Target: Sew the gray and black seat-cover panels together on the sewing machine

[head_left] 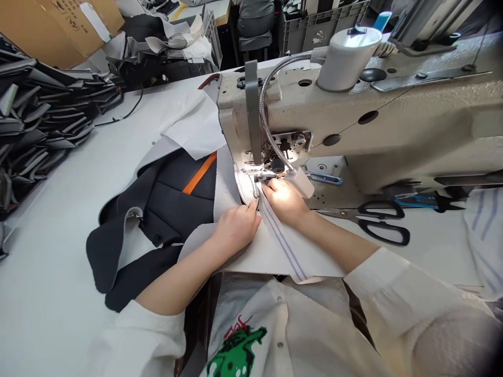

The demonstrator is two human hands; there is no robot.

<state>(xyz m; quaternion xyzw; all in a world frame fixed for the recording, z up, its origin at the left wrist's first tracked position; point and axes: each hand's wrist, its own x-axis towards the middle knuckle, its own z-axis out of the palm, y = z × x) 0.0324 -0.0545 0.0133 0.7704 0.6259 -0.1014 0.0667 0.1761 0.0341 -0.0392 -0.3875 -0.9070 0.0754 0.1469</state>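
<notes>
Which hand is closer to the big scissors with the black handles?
Right. The scissors lie to the right of the right hand, which is at the striped strip. The left hand is farther away, on the strip's left side.

The left grip (238,228) hides part of the grey fabric (199,236), while the sewing machine (412,104) runs off the right edge.

Big dark cloth (181,183) with grey edges and a slanted orange stripe (200,173), bent and spread left of the frame's middle, long white band (283,238) with thin bluish lines, slanting down and right from the middle
</notes>
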